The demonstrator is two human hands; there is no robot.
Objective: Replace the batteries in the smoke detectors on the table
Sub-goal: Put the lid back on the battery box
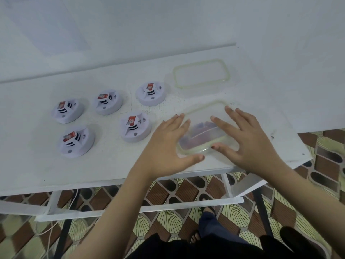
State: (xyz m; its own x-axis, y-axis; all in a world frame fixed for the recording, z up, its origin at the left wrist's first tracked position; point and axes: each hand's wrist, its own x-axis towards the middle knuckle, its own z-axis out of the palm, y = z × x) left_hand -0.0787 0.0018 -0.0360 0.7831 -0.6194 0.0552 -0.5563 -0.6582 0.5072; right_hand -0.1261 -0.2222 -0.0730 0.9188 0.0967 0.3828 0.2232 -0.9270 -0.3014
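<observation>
Fingers (219,122) (spread) flanking container (203,135), detectors (135,127) left

Soft, even, slightly dim light with faint shadows; mild overall blur and wide-angle bending at edges.

The clear container (202,130) between the two hands shows only a dark red-and-blue smear inside; its contents are too blurred to name. The right hand (250,139) covers its 3 o'clock end, the left hand (168,144) its 9 o'clock corner. Print on the red batteries (131,121) is too small to read. The surface (28,156) is cut off at 9 o'clock by the picture's edge.
</observation>
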